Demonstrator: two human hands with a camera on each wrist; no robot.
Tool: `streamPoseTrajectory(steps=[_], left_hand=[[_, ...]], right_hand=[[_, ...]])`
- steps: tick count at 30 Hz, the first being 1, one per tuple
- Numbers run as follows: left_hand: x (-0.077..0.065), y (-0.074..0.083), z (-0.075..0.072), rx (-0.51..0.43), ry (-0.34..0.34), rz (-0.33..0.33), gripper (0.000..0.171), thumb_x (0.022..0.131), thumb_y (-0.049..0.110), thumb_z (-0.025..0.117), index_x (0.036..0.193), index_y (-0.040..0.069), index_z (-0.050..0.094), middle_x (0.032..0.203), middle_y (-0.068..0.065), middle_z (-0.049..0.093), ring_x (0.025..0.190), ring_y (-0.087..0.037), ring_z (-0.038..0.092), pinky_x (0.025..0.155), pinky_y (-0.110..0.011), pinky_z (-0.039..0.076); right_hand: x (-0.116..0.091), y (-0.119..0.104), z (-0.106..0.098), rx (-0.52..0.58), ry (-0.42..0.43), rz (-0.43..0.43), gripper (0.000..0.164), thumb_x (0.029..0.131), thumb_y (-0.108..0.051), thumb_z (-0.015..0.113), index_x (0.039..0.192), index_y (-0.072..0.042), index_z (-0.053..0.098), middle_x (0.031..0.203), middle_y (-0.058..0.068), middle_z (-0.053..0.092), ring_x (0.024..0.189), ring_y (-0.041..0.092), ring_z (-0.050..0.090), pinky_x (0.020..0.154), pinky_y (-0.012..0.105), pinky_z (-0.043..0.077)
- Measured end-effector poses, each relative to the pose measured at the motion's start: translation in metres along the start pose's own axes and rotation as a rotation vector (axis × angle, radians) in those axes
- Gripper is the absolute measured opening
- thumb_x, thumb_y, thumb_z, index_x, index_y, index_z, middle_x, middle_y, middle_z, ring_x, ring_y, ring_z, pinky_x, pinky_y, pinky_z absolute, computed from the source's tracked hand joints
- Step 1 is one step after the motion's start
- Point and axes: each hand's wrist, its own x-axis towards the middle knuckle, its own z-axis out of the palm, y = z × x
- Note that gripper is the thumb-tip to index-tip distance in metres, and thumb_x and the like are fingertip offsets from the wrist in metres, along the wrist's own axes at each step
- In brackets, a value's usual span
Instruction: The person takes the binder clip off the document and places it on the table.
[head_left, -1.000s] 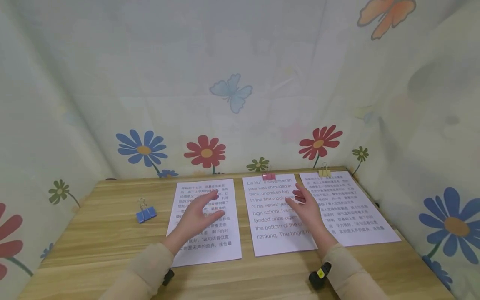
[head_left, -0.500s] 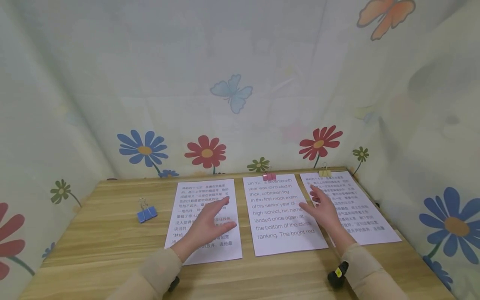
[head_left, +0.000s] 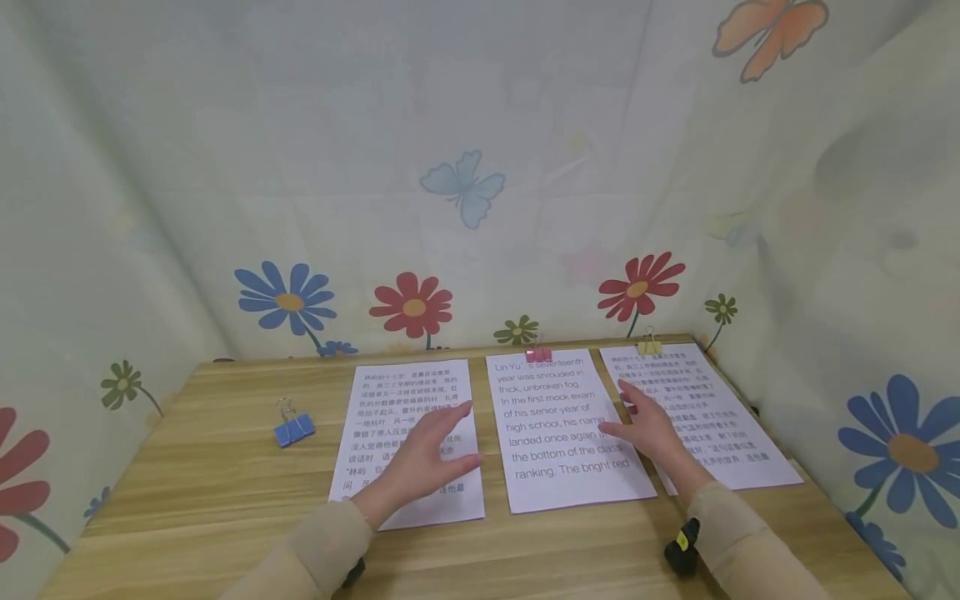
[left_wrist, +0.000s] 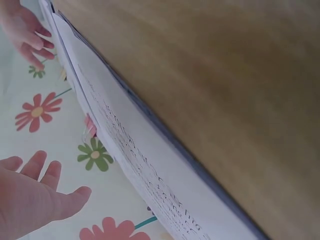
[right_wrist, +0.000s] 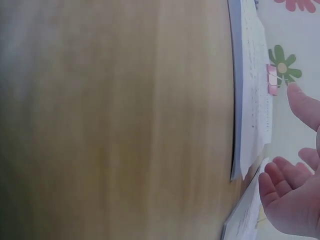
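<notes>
My left hand [head_left: 423, 457] hovers over the left stack of paper [head_left: 401, 375], thumb and fingers spread and holding nothing. That stack carries Chinese print and has no clip on it. In the middle lies a stack with English print [head_left: 555, 492], a pink binder clip [head_left: 538, 355] on its top edge. My right hand [head_left: 651, 427] is held over the gap between it and the right stack [head_left: 738, 467], fingers relaxed, nothing in them. A yellow binder clip [head_left: 649, 347] grips the right stack's top edge. Off to the left a blue binder clip [head_left: 293, 429] rests loose on the table.
The wooden table [head_left: 187, 500] ends at a back edge against a pale cloth wall [head_left: 360, 208] printed with flowers and butterflies. Cloth walls also close in the left and right sides. Dark wrist cameras [head_left: 682, 548] sit below my sleeves.
My right hand has moved right, from over the English stack toward the right stack. My left hand has shifted slightly right and down. Papers and clips stay where they were.
</notes>
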Motion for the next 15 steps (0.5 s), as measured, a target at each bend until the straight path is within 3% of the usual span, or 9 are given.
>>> streamPoseTrajectory(steps=[3,10,15], left_hand=[[0.0002,0.0004,-0.0001,0.003,-0.001,0.005,0.075,0.085,0.034,0.079,0.150,0.018,0.045,0.148,-0.006,0.048,0.139,-0.031,0.038,0.113,-0.053,0.031],[0.0033,-0.0016,-0.0016,0.032,-0.008,0.015,0.078,0.085,0.047,0.076,0.150,0.020,0.044,0.147,-0.003,0.048,0.137,-0.027,0.040,0.112,-0.050,0.034],[0.0046,-0.0009,-0.0023,0.036,-0.013,0.013,0.077,0.085,0.044,0.077,0.151,0.020,0.044,0.147,-0.004,0.049,0.137,-0.027,0.041,0.111,-0.050,0.034]], right_hand=[[0.0024,0.0017,0.0008,-0.006,-0.019,0.002,0.091,0.085,-0.021,0.080,0.156,-0.004,0.025,0.145,0.027,0.042,0.126,0.042,0.045,0.104,0.054,0.041],[0.0079,0.0055,0.0035,-0.045,-0.035,0.010,0.091,0.084,-0.019,0.081,0.155,-0.004,0.027,0.141,0.026,0.048,0.122,0.040,0.048,0.103,0.053,0.043],[0.0095,0.0057,0.0048,-0.054,-0.035,0.025,0.091,0.083,-0.018,0.081,0.156,-0.006,0.027,0.138,0.024,0.051,0.116,0.036,0.051,0.100,0.051,0.045]])
